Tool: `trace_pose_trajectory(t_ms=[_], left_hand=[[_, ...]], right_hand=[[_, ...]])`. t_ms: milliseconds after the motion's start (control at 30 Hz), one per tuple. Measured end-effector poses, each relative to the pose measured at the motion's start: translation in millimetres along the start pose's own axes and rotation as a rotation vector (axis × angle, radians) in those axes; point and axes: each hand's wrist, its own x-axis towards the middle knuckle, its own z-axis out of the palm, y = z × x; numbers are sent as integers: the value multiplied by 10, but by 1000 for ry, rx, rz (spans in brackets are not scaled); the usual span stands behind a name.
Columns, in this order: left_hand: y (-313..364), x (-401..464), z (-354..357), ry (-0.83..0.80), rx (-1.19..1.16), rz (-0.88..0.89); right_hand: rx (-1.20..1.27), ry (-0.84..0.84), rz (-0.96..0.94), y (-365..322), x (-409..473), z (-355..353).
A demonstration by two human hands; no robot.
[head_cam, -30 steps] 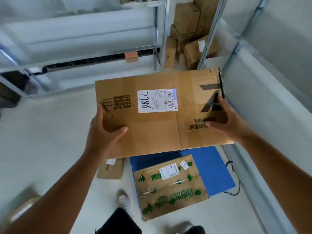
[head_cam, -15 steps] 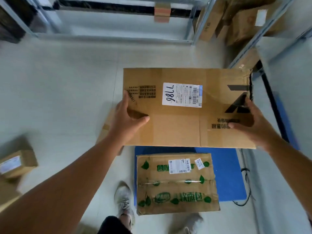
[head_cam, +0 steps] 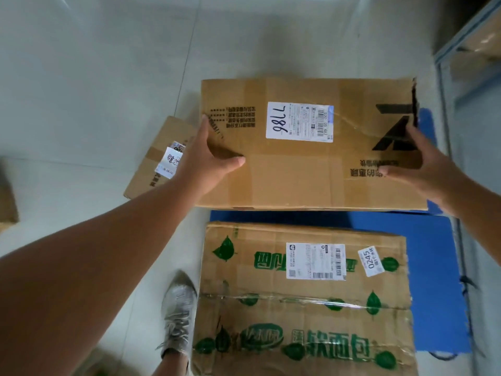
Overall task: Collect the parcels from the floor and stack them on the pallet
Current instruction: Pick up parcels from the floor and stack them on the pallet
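I hold a wide brown parcel [head_cam: 298, 169] with a white label marked 7786, flat side up, over the far half of the blue pallet [head_cam: 436, 267]. My left hand [head_cam: 208, 158] grips its left edge with the thumb on top. My right hand [head_cam: 423, 166] grips its right end near a black printed mark. A second parcel with green leaf print [head_cam: 303, 308] lies on the near half of the pallet, close below the held one. Whether the held parcel touches the pallet is hidden.
A smaller brown parcel [head_cam: 160, 158] with a white label lies on the pale floor left of the pallet, partly behind my left wrist. Another box corner [head_cam: 8, 207] shows at the far left edge. My grey shoe [head_cam: 179, 313] stands beside the pallet. A metal rack [head_cam: 466, 63] rises at the right.
Both hands have brought the 7786 parcel down and toward the pallet, and my view has tilted from the shelving to the floor. The grip on both ends is unchanged.
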Motion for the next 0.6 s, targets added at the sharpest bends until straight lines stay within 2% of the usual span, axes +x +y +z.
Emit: trace_pose_trajectory(t_ms=[167,600], left_hand=[[-275,186,325,-35,11,-26],[-604,302,649,-75,145,-70]], right_hand=[[-44,59,17,486,220,251],[63,-36,148,1047,295,555]])
